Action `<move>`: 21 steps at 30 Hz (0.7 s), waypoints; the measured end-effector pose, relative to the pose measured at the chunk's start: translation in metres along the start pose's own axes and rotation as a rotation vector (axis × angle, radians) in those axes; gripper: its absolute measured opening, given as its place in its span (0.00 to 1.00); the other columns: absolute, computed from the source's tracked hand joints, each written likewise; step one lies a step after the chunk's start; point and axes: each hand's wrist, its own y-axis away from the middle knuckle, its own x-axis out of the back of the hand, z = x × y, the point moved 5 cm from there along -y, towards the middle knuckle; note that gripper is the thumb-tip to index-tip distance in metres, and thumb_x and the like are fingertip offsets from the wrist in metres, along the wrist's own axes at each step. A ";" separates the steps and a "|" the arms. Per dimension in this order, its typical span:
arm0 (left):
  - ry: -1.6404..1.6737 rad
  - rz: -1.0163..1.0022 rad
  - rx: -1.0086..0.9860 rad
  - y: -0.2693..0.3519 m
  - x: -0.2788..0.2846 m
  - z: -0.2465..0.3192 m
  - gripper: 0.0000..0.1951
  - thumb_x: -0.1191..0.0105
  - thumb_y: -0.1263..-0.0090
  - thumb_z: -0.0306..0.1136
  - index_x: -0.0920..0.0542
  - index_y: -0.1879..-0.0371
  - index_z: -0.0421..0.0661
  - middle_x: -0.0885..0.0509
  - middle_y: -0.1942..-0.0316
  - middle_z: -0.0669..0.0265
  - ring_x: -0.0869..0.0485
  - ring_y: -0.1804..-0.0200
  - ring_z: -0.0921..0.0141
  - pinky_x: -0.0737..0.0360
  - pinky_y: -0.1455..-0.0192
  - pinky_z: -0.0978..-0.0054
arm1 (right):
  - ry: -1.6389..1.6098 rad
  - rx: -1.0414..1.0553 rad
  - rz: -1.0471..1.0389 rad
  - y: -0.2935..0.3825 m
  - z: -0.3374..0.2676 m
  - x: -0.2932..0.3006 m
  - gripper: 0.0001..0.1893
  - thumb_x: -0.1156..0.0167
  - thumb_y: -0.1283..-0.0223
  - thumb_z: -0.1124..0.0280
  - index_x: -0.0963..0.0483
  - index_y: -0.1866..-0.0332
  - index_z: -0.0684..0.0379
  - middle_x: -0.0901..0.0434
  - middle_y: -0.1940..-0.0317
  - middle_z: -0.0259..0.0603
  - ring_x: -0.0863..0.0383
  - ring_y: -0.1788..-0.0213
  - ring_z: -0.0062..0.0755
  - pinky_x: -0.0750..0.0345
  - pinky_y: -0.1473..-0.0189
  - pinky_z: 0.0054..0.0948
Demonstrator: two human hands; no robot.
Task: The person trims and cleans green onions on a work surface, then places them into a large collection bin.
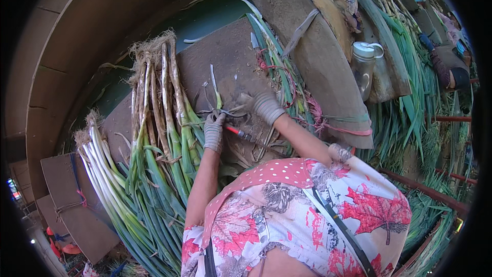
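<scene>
My left hand (213, 132), in a striped knit glove, is closed around a red tool with a metal hose fitting (243, 135), perhaps an air blow gun; the hand hides most of it. Thin peeled leaf strips (217, 99) lie just beyond its fingertips. My right hand (266, 107), gloved alike, is low over the soil-covered board (226, 52). Motion blurs its fingers, so whether they hold anything is unclear. Left of my left hand lie unpeeled long green onions (165, 80) with dry brown skins and roots. Farther left are cleaned white-stalked green onions (100, 167).
Pink twine (316, 111) and loose green leaves (278, 55) line the board's right side. Beyond stand a curved brown panel (307, 42) and a lidded clear bottle (363, 67). More green onions (409, 80) and a co-worker's arm (446, 63) are far right. Cardboard sheets (75, 200) lean at left.
</scene>
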 end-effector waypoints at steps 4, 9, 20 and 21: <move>-0.432 0.237 -0.349 0.005 0.003 0.022 0.24 0.38 0.35 0.38 0.25 0.43 0.38 0.19 0.51 0.57 0.21 0.49 0.63 0.27 0.41 0.69 | 0.379 -0.359 0.190 -0.040 0.081 0.003 0.20 0.38 0.42 0.58 0.25 0.48 0.57 0.20 0.51 0.46 0.15 0.56 0.47 0.19 0.55 0.42; -0.441 0.173 -0.533 -0.003 0.005 0.068 0.23 0.38 0.35 0.32 0.24 0.41 0.40 0.18 0.50 0.58 0.19 0.48 0.65 0.24 0.43 0.71 | 0.009 -0.290 0.303 -0.053 0.116 0.010 0.11 0.37 0.45 0.64 0.20 0.62 0.61 0.15 0.66 0.49 0.14 0.62 0.45 0.19 0.59 0.40; 0.171 -0.224 0.206 -0.023 -0.023 0.065 0.16 0.41 0.30 0.47 0.17 0.62 0.45 0.19 0.75 0.68 0.26 0.83 0.75 0.32 0.80 0.79 | -1.295 -0.306 -0.175 0.060 0.013 0.008 0.09 0.47 0.34 0.69 0.26 0.57 0.64 0.17 0.75 0.37 0.18 0.78 0.22 0.25 0.77 0.20; 0.293 -0.197 0.225 -0.020 -0.024 0.059 0.15 0.41 0.30 0.47 0.18 0.65 0.47 0.20 0.76 0.70 0.27 0.83 0.76 0.33 0.81 0.80 | -1.287 -0.304 -0.210 0.064 0.011 0.005 0.09 0.47 0.34 0.69 0.26 0.57 0.63 0.18 0.75 0.37 0.18 0.78 0.22 0.25 0.78 0.21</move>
